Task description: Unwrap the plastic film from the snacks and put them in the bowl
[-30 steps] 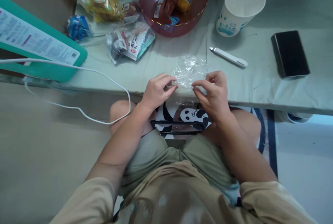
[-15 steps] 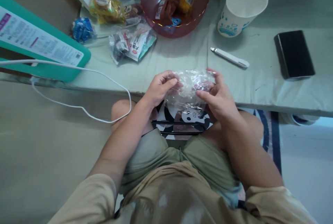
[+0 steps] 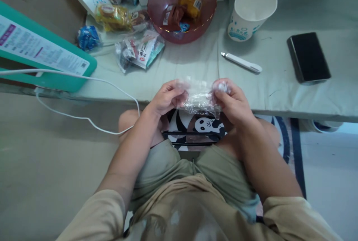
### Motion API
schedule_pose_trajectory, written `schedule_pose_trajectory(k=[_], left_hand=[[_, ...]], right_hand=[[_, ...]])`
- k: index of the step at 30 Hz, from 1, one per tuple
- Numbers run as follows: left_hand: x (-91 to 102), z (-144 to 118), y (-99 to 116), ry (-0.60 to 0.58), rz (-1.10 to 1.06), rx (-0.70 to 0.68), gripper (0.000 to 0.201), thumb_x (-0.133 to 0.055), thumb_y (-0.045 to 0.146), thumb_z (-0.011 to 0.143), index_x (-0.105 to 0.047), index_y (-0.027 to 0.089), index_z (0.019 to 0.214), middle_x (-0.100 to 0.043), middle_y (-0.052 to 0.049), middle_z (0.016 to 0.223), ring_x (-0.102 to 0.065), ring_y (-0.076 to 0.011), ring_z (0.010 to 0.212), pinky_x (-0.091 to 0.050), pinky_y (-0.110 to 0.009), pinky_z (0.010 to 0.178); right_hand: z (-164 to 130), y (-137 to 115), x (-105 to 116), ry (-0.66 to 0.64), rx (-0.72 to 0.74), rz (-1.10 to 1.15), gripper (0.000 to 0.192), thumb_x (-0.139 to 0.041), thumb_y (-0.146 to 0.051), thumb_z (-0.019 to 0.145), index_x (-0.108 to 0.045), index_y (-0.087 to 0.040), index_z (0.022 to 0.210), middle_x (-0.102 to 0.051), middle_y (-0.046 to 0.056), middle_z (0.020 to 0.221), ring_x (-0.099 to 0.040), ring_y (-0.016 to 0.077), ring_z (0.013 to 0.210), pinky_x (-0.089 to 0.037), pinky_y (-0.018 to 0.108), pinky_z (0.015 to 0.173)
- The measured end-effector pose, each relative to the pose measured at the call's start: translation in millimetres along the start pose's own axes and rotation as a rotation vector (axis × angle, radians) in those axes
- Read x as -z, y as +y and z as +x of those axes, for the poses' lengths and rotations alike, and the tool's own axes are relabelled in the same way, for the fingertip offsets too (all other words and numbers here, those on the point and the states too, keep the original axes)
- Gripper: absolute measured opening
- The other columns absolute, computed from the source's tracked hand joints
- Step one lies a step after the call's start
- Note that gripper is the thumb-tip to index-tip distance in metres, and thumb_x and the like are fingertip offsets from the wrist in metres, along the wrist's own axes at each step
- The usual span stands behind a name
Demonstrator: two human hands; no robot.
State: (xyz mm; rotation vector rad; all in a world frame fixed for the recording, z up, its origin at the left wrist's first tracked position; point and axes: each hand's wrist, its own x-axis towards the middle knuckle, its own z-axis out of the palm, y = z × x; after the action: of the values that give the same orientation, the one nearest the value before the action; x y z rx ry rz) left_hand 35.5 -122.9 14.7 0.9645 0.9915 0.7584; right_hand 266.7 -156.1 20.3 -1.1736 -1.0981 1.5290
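The film (image 3: 200, 97), looser a moment ago, now spans the gap between both hands at the table's (image 3: 279, 101) near edge, so neither is free: left hand (image 3: 169, 96) pinches one end, right hand (image 3: 233, 100) grips the bunched other.

Tan shirt (image 3: 195, 192) (short-sleeved, creased), olive-green shorts (image 3: 156, 166).

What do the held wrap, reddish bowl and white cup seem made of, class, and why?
Clear wrap: thin, shiny plastic film, judging by its crinkles and glints. Reddish bowl: glass or plastic, unclear which, given its glossy, translucent-looking wall. White cup: probably paper, by its matt surface and blue print.
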Motion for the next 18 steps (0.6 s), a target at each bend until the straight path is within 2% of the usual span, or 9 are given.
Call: schedule_pose_trajectory(k=[3, 6, 7, 9, 11, 12, 13, 15, 18], left_hand=[[4.9, 1.1, 2.1, -0.035, 0.006, -0.021, 0.041, -0.064, 0.06, 0.076, -0.067, 0.019, 0.069, -0.066, -0.005, 0.067, -0.058, -0.0144, 0.055, -0.047, -0.029, 0.049], [6.7, -0.8, -0.5, 0.004, 0.238, -0.125, 0.036, -0.067, 0.055, 0.077, -0.069, 0.019, 0.077, -0.068, -0.005, 0.075, -0.058, -0.0147, 0.062, -0.049, -0.029, 0.056], [5.8, -2.5, -1.5, 0.068, 0.343, -0.194, 0.028, -0.072, 0.046, 0.075, -0.07, 0.019, 0.085, -0.07, -0.005, 0.083, -0.061, -0.0149, 0.069, -0.051, -0.029, 0.062], [1.0, -6.9, -0.9, 0.304, 0.547, -0.372, 0.028, -0.074, 0.029, 0.072, -0.069, 0.022, 0.099, -0.07, -0.005, 0.102, -0.065, -0.0173, 0.089, -0.055, -0.031, 0.079], [-9.1, -10.6, 4.0, 0.543, 0.699, -0.525, 0.02, -0.069, 0.024, 0.078, -0.067, 0.023, 0.097, -0.069, -0.005, 0.106, -0.064, -0.0193, 0.1, -0.054, -0.034, 0.091], [-16.2, -11.3, 7.7, 0.584, 0.752, -0.559, 0.014, -0.067, 0.025, 0.081, -0.066, 0.023, 0.095, -0.069, -0.005, 0.104, -0.064, -0.0201, 0.102, -0.053, -0.036, 0.094], [-24.4, -10.8, 11.7, 0.55, 0.786, -0.559, 0.013, -0.067, 0.029, 0.083, -0.066, 0.023, 0.095, -0.069, -0.005, 0.104, -0.064, -0.021, 0.103, -0.053, -0.037, 0.095], [-42.0, -5.5, 18.5, 0.338, 0.739, -0.488, 0.028, -0.072, 0.038, 0.082, -0.067, 0.022, 0.104, -0.071, -0.007, 0.113, -0.065, -0.0229, 0.109, -0.053, -0.037, 0.097], [-62.3, 12.2, 23.6, 0.015, 0.471, -0.352, 0.044, -0.074, 0.049, 0.082, -0.067, 0.019, 0.114, -0.072, -0.009, 0.118, -0.067, -0.023, 0.11, -0.054, -0.035, 0.094]], right_hand=[[-0.3, -1.7, 0.3, -0.016, 0.016, 0.01, 0.029, -0.058, -0.047, 0.088, -0.069, -0.024, 0.076, -0.06, 0.001, 0.066, -0.053, 0.0145, 0.058, -0.041, 0.03, 0.053], [0.7, -0.8, -2.9, -0.027, 0.031, -0.113, 0.024, -0.066, -0.046, 0.084, -0.066, -0.023, 0.078, -0.061, 0.002, 0.071, -0.052, 0.0151, 0.062, -0.041, 0.031, 0.056], [1.4, -0.2, -4.6, 0.008, 0.048, -0.154, 0.018, -0.073, -0.038, 0.08, -0.064, -0.024, 0.086, -0.061, 0.0, 0.073, -0.051, 0.0145, 0.063, -0.04, 0.03, 0.057], [2.8, 0.3, -8.2, 0.115, 0.098, -0.176, 0.036, -0.079, -0.024, 0.071, -0.06, -0.027, 0.101, -0.061, -0.003, 0.075, -0.052, 0.0144, 0.065, -0.04, 0.03, 0.059], [3.4, -0.6, -11.1, 0.217, 0.133, -0.174, 0.034, -0.076, -0.02, 0.071, -0.058, -0.027, 0.1, -0.06, -0.004, 0.075, -0.053, 0.0146, 0.066, -0.04, 0.031, 0.062], [3.3, -1.5, -12.2, 0.25, 0.137, -0.182, 0.025, -0.074, -0.02, 0.073, -0.058, -0.026, 0.092, -0.058, -0.004, 0.072, -0.051, 0.0142, 0.065, -0.039, 0.031, 0.062], [2.9, -2.6, -12.8, 0.266, 0.14, -0.185, 0.018, -0.072, -0.022, 0.075, -0.056, -0.025, 0.083, -0.056, -0.004, 0.07, -0.048, 0.0134, 0.063, -0.038, 0.03, 0.06], [1.4, -5.6, -12.9, 0.231, 0.151, -0.106, 0.022, -0.072, -0.026, 0.077, -0.051, -0.024, 0.072, -0.05, -0.004, 0.066, -0.043, 0.0117, 0.059, -0.036, 0.029, 0.059], [-0.5, -12.1, -9.6, 0.058, 0.151, 0.221, 0.026, -0.074, -0.04, 0.074, -0.053, -0.025, 0.073, -0.054, -0.003, 0.07, -0.049, 0.0132, 0.063, -0.044, 0.03, 0.063]])
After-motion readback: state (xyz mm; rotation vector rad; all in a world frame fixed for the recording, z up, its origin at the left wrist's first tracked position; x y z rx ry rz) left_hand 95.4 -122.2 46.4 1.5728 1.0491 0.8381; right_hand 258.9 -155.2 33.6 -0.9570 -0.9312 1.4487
